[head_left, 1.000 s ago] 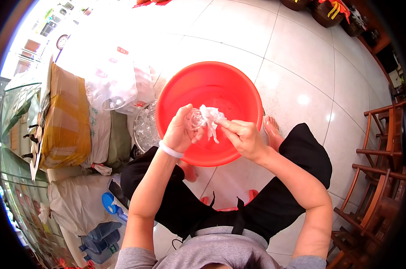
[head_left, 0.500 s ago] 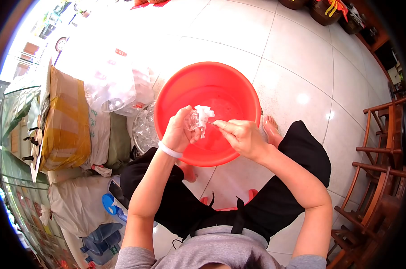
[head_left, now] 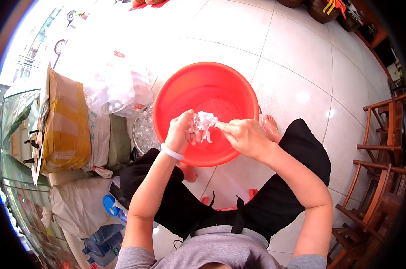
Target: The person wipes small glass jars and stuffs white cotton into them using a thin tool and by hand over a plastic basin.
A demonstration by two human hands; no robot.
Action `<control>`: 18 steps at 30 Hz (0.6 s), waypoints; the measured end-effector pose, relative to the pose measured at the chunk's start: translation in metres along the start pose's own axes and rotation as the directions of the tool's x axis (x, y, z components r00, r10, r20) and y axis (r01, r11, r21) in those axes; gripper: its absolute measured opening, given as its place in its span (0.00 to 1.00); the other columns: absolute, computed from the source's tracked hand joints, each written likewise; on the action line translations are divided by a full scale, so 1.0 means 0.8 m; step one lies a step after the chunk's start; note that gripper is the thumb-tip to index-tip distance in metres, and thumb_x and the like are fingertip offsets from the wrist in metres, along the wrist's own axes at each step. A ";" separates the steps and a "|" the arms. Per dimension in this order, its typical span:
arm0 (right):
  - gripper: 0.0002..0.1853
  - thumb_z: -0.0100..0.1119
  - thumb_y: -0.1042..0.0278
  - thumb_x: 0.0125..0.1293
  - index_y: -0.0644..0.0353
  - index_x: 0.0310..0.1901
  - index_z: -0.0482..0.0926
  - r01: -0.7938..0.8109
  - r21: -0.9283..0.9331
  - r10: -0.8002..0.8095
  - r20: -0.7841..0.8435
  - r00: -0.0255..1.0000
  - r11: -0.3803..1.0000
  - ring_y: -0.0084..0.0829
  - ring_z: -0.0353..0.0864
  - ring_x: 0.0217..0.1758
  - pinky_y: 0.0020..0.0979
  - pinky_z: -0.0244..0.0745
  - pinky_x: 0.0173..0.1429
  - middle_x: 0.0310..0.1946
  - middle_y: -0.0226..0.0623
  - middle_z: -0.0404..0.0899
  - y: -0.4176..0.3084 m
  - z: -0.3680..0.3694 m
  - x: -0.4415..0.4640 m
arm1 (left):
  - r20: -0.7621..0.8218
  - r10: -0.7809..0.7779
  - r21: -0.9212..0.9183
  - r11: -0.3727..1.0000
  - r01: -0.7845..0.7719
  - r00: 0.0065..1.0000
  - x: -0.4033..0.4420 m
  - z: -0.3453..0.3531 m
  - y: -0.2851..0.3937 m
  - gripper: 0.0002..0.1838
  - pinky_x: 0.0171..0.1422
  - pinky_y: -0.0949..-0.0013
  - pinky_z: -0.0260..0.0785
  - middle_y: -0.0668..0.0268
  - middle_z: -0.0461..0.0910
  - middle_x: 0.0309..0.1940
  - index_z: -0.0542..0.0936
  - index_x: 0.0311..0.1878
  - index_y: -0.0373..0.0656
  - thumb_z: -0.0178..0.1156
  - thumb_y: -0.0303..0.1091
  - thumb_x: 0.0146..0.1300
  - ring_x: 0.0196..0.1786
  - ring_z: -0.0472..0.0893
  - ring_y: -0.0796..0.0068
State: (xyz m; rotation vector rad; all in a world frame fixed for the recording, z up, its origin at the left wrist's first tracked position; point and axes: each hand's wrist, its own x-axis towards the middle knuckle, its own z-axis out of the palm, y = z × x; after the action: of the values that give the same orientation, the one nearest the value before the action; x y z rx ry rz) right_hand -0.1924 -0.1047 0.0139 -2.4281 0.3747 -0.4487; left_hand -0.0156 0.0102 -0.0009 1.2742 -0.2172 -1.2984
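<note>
My left hand grips a clear piece; my right hand pinches a thin tool at the white wad, hanging lower than before, over the red basin, with more room toward its far rim.

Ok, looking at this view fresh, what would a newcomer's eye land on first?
Most likely the big red basin in the middle of the picture, on the pale tiled floor. Then the left hand and right hand over it, with crumpled white material between them.
</note>
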 end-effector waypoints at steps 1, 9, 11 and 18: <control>0.14 0.51 0.71 0.54 0.55 0.42 0.80 -0.001 0.001 0.001 0.000 1.000 1.000 0.39 0.80 0.27 0.37 0.75 0.30 0.23 0.43 0.79 0.000 -0.001 -0.001 | 0.004 0.013 0.024 1.000 -0.013 1.000 -0.002 0.002 0.000 0.18 0.14 0.75 0.60 0.60 0.76 0.23 0.73 0.35 0.36 0.44 0.43 0.66 0.16 0.73 0.72; 0.15 0.50 0.72 0.53 0.55 0.42 0.80 0.001 -0.133 0.012 0.095 0.995 0.991 0.38 0.80 0.25 0.38 0.75 0.30 0.20 0.39 0.77 0.000 -0.002 -0.003 | -0.009 0.047 0.107 0.993 -0.046 0.999 -0.007 0.011 0.001 0.15 0.16 0.75 0.65 0.59 0.77 0.23 0.73 0.36 0.36 0.45 0.40 0.66 0.19 0.76 0.70; 0.14 0.51 0.71 0.53 0.55 0.42 0.80 -0.006 -0.129 0.019 0.100 0.995 0.992 0.39 0.80 0.26 0.38 0.75 0.30 0.20 0.40 0.78 0.000 -0.002 -0.003 | -0.016 0.045 0.140 0.989 -0.042 0.999 -0.007 0.012 0.001 0.16 0.18 0.74 0.67 0.59 0.77 0.24 0.73 0.37 0.36 0.45 0.41 0.66 0.19 0.77 0.70; 0.12 0.53 0.68 0.55 0.55 0.41 0.80 -0.066 -0.065 0.070 0.052 0.996 0.996 0.41 0.80 0.26 0.39 0.75 0.30 0.22 0.44 0.79 -0.008 -0.004 -0.002 | 0.055 -0.031 -0.075 0.997 0.035 0.998 0.002 0.007 -0.003 0.17 0.23 0.73 0.71 0.58 0.78 0.26 0.73 0.35 0.35 0.45 0.41 0.66 0.23 0.78 0.71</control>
State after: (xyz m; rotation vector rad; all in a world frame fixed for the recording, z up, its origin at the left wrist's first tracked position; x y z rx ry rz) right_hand -0.1937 -0.1010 0.0197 -2.4747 0.4526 -0.3450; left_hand -0.0203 0.0065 -0.0012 1.1836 -0.1836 -1.3579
